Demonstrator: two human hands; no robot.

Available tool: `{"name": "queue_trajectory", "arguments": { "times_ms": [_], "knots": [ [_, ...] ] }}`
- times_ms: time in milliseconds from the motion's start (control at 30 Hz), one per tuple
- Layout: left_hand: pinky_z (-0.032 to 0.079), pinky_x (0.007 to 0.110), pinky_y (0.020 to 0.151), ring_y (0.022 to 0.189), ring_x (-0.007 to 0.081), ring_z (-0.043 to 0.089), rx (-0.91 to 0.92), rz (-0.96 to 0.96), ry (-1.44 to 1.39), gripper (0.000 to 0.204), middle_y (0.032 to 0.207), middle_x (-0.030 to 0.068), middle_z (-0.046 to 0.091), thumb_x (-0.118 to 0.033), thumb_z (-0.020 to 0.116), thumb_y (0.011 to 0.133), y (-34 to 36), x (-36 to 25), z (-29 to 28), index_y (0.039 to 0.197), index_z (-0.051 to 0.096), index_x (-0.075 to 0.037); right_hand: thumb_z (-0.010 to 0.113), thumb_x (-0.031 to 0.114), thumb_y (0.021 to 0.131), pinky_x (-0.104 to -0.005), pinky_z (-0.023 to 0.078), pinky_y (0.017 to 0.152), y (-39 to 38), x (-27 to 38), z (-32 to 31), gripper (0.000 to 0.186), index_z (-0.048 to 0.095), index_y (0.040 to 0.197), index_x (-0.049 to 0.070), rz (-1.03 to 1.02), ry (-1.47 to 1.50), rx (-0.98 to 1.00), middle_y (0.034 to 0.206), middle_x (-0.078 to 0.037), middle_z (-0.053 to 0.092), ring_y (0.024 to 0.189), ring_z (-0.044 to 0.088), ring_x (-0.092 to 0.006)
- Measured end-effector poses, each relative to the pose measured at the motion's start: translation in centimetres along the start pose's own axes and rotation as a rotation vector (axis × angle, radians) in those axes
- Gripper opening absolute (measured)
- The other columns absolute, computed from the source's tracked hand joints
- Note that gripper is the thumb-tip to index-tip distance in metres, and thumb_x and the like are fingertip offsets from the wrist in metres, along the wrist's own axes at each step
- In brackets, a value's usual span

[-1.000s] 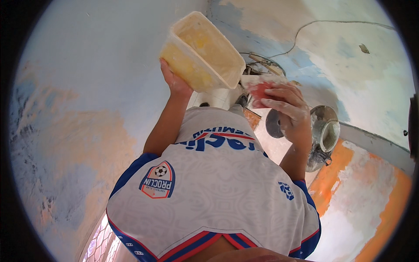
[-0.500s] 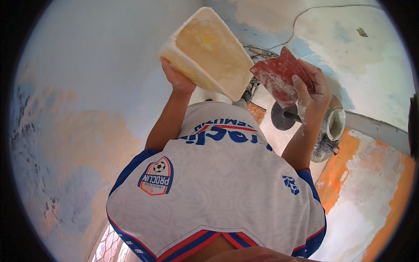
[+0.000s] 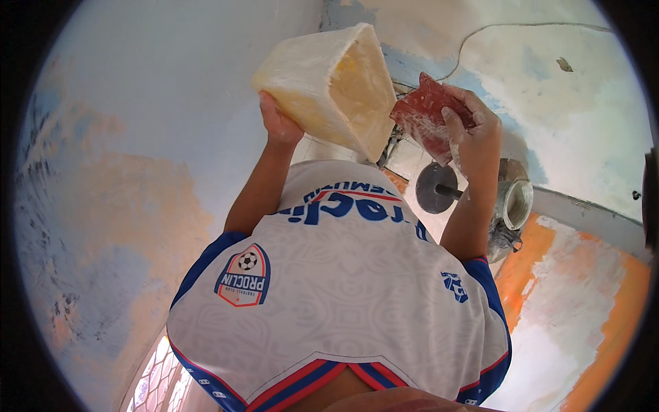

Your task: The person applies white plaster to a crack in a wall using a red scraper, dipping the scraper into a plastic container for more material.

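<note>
My left hand point(image 3: 280, 120) grips a cream plastic tub point(image 3: 302, 72) by its lower left side; the tub is tilted, its opening facing right toward the other hand, with yellowish residue inside. In my right hand point(image 3: 470, 127) is a flat red piece point(image 3: 429, 110) with uneven edges, dusted with white powder, perhaps a scraper or sheet. My thumb lies over its face and the fingers are behind it. The red piece is beside the tub's right rim; I cannot tell whether they touch.
Patchy blue and cream walls point(image 3: 123, 172) surround me, with an orange and white section point(image 3: 583, 316) at lower right. Below my right arm are a dark round disc on a post point(image 3: 434, 185) and a dusty metal container point(image 3: 515, 206). A cable point(image 3: 480, 31) runs along the upper right.
My right hand has risen and turned the red piece to show its face. The tub has rotated in my left hand, its opening now turned more toward the right.
</note>
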State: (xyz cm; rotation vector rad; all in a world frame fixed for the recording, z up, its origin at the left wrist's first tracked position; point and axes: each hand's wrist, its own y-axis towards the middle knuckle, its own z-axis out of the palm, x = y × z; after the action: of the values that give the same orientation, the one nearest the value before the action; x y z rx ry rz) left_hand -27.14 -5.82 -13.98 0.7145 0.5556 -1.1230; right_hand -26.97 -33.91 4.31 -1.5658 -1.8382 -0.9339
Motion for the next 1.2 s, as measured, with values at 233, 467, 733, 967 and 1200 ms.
{"name": "queue_trajectory", "arguments": {
  "times_ms": [233,467,733,967,1200],
  "knots": [
    [0.042,0.044,0.113,0.136,0.0299,0.052,-0.016,0.083,0.064,0.077,0.149,0.0141,0.051,-0.064,0.032,0.104,-0.1,1.2,-0.4,0.152,0.039,-0.004,0.06,-0.007,0.086,-0.0281,0.053,0.088,0.6,-1.4,0.3,0.034,0.068,0.119,-0.006,0.202,0.186,0.217,0.102,-0.01,0.073,0.092,0.067,-0.0139],
    [0.043,0.044,0.113,0.136,0.0293,0.052,0.002,0.032,0.03,0.077,0.149,0.0139,0.052,-0.063,0.033,0.103,-0.1,1.3,-0.4,0.152,0.04,-0.005,0.062,0.0,0.08,-0.031,0.055,0.082,1.6,-3.0,1.1,0.036,0.071,0.114,-0.005,0.19,0.073,0.255,0.095,-0.014,0.075,0.088,0.07,-0.017],
    [0.046,0.043,0.11,0.132,0.0284,0.055,-0.018,-0.052,0.05,0.076,0.145,0.0134,0.055,-0.064,0.035,0.102,-0.1,1.6,-1.1,0.15,0.042,-0.006,0.065,0.003,0.079,-0.0302,0.055,0.08,2.0,-5.0,1.9,0.034,0.071,0.111,-0.007,0.252,0.15,0.358,0.093,-0.012,0.075,0.084,0.069,-0.0156],
    [0.047,0.043,0.108,0.131,0.0281,0.055,-0.048,-0.078,0.021,0.077,0.144,0.0128,0.056,-0.066,0.036,0.101,0.1,1.3,-0.7,0.149,0.044,-0.007,0.063,0.001,0.081,-0.029,0.055,0.079,1.9,-4.3,2.4,0.031,0.072,0.11,-0.006,0.288,0.248,0.372,0.095,-0.009,0.075,0.084,0.069,-0.0153],
    [0.048,0.043,0.107,0.13,0.0272,0.056,-0.035,-0.144,0.009,0.078,0.143,0.0119,0.056,-0.068,0.035,0.1,-0.2,0.6,0.9,0.148,0.046,-0.008,0.057,-0.008,0.082,-0.0259,0.057,0.078,1.7,-3.7,2.9,0.033,0.069,0.113,-0.008,0.348,0.599,0.404,0.099,-0.014,0.074,0.082,0.07,-0.0145]
  ]
}}
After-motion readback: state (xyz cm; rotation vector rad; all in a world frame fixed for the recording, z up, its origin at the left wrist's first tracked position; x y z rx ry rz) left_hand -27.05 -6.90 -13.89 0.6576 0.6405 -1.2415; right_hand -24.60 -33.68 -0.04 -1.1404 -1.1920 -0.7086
